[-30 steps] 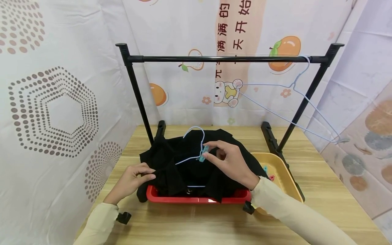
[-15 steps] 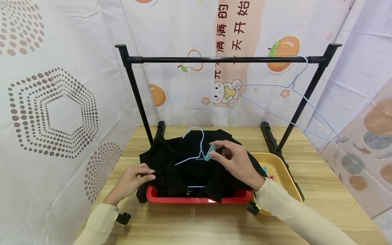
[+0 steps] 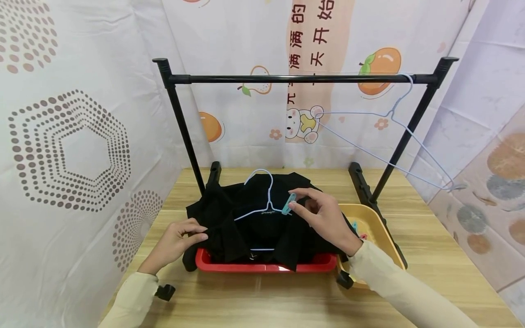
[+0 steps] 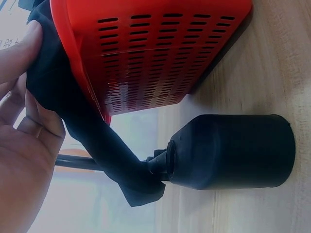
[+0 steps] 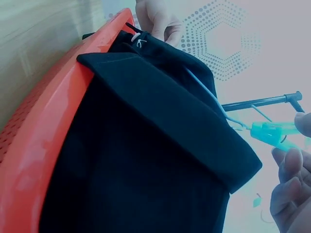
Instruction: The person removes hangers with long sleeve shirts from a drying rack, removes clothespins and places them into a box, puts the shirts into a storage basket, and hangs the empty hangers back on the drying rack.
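A black collared garment (image 3: 262, 228) lies over a red basket (image 3: 266, 268), with a light blue wire hanger (image 3: 269, 202) inside its neck. The hanger's hook sticks up out of the collar. At the garment's left side, my left hand (image 3: 180, 241) pinches the black cloth between thumb and fingers. My right hand (image 3: 326, 223) pinches a teal clothespin (image 3: 289, 204) beside the hanger's right arm. In the right wrist view the clothespin's tip is close to the hanger wire; whether it clamps the wire I cannot tell.
A black rack (image 3: 303, 79) stands behind and around the basket. From the right end of its bar hangs another light blue hanger (image 3: 393, 114). A yellow tray (image 3: 395, 250) at the right holds a teal clothespin (image 3: 354, 226) and a red one (image 3: 363, 236).
My right hand has moved right with the clothespin, from the base of the hanger's hook to along its right arm. The left hand has stayed at the cloth.
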The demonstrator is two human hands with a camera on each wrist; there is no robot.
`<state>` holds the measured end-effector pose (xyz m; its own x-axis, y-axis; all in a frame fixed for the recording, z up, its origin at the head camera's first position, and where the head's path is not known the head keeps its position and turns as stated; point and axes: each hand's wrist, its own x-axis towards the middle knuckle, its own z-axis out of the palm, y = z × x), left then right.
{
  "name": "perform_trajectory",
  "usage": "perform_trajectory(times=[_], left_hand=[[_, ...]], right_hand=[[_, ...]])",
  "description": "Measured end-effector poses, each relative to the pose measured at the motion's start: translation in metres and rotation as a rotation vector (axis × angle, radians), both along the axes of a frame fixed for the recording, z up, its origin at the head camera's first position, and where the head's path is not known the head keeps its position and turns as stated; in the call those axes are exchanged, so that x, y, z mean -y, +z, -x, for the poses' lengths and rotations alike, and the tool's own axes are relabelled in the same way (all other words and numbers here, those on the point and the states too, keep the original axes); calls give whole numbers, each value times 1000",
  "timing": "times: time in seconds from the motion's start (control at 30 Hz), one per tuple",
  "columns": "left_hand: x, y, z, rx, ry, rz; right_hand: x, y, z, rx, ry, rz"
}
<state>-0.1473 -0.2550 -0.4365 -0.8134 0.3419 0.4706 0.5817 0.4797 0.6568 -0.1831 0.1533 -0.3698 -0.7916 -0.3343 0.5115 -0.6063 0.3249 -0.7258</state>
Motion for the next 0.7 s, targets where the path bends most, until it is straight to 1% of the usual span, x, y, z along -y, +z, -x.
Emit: perform_trajectory(times=[0.17, 0.27, 0.43, 0.5, 0.6, 0.7], left_hand=[[-9, 17, -10, 4, -4, -8], [-10, 22, -13, 10, 1, -7], [-10, 21, -12, 12, 3, -6], [-9, 19, -11, 9, 3, -5], [-9, 18, -11, 9, 4, -4], [-9, 18, -10, 10, 6, -3]], right_hand=[[-5, -1, -1, 52, -10, 9], [-6, 0, -3, 66, -22, 2], [-6, 11, -13, 79, -32, 15], [-8, 13, -15, 84, -37, 22], [-15, 5, -8, 96, -58, 26], [-23, -5, 0, 112, -62, 47]])
